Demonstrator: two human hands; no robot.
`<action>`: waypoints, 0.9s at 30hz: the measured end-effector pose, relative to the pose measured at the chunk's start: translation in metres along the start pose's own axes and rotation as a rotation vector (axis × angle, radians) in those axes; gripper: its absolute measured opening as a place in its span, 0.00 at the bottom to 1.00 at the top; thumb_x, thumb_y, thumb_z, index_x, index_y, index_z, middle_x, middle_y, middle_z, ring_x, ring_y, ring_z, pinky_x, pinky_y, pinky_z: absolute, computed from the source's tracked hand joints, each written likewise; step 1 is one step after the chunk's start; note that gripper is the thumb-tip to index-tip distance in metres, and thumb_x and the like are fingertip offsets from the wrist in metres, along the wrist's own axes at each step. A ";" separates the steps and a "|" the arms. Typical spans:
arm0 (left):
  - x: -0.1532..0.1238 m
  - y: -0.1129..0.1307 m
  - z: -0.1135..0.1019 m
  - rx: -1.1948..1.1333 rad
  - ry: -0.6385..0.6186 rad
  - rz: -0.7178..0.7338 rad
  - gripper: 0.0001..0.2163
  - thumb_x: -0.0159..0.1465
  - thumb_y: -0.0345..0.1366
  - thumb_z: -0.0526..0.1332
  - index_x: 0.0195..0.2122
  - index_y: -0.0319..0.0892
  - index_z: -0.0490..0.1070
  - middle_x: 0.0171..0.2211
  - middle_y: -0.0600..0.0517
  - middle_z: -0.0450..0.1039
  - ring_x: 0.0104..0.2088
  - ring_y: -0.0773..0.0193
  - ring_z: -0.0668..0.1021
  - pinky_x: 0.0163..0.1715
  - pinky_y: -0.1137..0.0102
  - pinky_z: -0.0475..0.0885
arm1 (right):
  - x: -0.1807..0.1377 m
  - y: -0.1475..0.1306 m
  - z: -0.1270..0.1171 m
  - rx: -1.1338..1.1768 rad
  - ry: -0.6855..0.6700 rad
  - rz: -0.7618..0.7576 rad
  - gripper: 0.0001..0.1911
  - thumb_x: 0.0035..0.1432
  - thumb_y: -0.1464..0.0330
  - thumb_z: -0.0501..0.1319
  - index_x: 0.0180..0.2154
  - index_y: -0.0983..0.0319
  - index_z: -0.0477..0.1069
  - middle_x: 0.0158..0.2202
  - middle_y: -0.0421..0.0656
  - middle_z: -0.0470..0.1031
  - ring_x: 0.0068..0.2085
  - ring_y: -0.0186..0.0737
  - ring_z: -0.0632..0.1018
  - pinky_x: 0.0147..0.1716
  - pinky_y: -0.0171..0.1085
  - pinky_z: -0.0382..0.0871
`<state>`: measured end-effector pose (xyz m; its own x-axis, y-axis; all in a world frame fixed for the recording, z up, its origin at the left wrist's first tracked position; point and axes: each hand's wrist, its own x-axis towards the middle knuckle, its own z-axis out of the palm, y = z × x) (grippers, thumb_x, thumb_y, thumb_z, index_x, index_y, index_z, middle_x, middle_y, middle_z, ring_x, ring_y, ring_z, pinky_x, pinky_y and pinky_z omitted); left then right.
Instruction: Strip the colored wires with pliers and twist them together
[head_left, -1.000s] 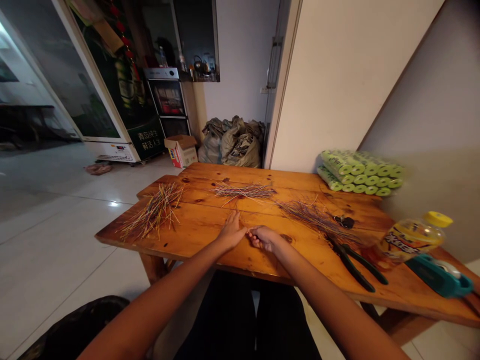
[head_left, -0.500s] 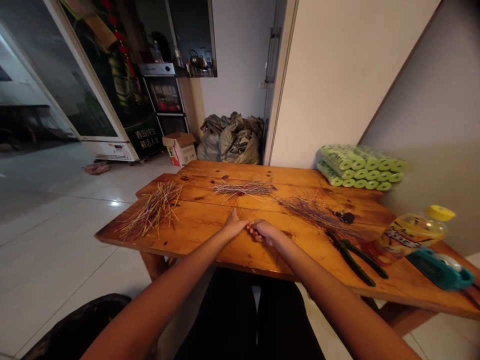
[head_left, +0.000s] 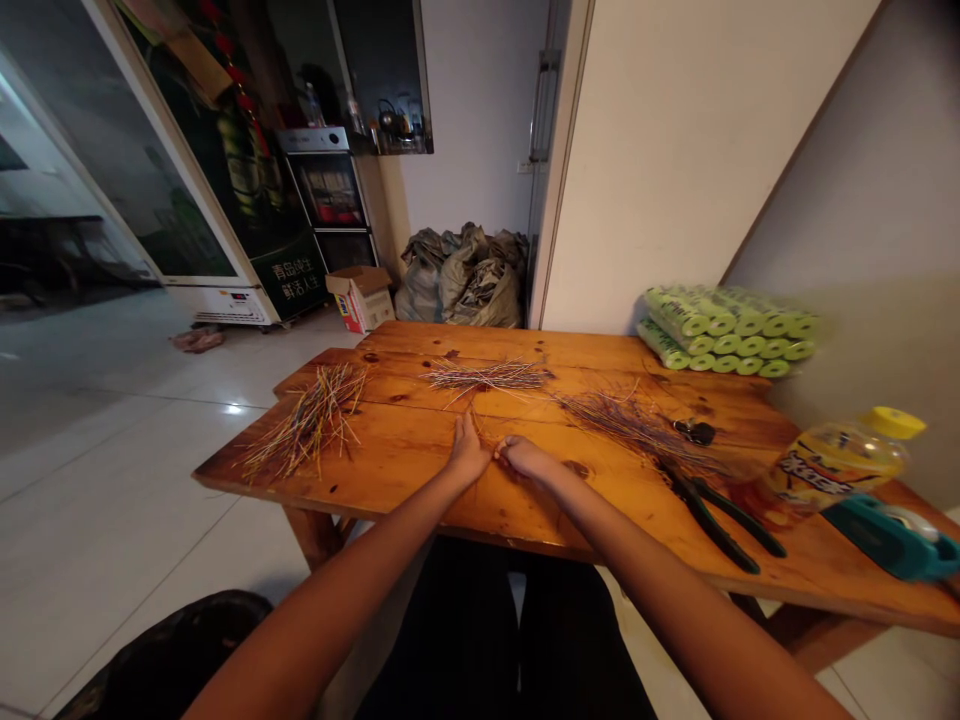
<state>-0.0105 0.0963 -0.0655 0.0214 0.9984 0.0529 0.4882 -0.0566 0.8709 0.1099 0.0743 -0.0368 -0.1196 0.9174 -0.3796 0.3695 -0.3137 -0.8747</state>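
Observation:
My left hand (head_left: 470, 450) is over the near middle of the wooden table (head_left: 405, 450), closed on thin wires (head_left: 478, 422) whose fine ends poke up past the fingers. Right beside it, my right hand (head_left: 523, 456) pinches at the same wires with curled fingertips; the exact grip is too small to see. Beyond both hands lies a bundle of thin wires (head_left: 487, 375). A second wire pile (head_left: 311, 420), yellowish and pale, is to the left. A darker, purplish wire pile (head_left: 622, 420) spreads to the right.
Green-handled pliers (head_left: 724, 520), a black key-like item (head_left: 695, 431), a drink bottle (head_left: 832, 465) and a teal tape dispenser (head_left: 885, 540) are on the right. Packed green rolls (head_left: 727, 330) sit at the back right. A black bin (head_left: 172, 650) stands at lower left.
My left hand has turned so its fingers point more upward. My right hand has shifted slightly and its fingers are curled in closer. The piles look unchanged.

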 end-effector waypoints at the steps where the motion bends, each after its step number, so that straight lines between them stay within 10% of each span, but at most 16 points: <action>1: 0.001 -0.001 0.001 0.059 0.028 -0.013 0.40 0.49 0.29 0.62 0.61 0.34 0.42 0.63 0.36 0.41 0.63 0.51 0.46 0.60 0.60 0.46 | 0.000 -0.001 0.001 -0.007 0.007 -0.007 0.11 0.59 0.64 0.56 0.34 0.66 0.69 0.31 0.40 0.71 0.28 0.31 0.72 0.26 0.33 0.69; 15: 0.031 -0.012 0.002 0.567 0.118 -0.039 0.26 0.61 0.35 0.46 0.61 0.33 0.50 0.63 0.40 0.46 0.63 0.52 0.46 0.60 0.57 0.40 | -0.064 -0.003 -0.030 0.053 0.089 -0.093 0.08 0.51 0.72 0.56 0.21 0.61 0.65 0.13 0.35 0.56 0.17 0.30 0.58 0.18 0.32 0.52; 27: 0.050 -0.020 0.000 0.691 0.141 -0.071 0.24 0.63 0.37 0.43 0.60 0.36 0.52 0.63 0.43 0.46 0.63 0.54 0.48 0.60 0.59 0.42 | -0.139 0.010 -0.075 0.174 0.067 -0.008 0.12 0.47 0.57 0.54 0.25 0.58 0.56 0.14 0.29 0.48 0.13 0.25 0.47 0.12 0.30 0.38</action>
<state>-0.0192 0.1476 -0.0799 -0.1211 0.9864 0.1112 0.9273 0.0725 0.3672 0.1993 -0.0377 0.0299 -0.0581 0.9327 -0.3561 0.2030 -0.3382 -0.9189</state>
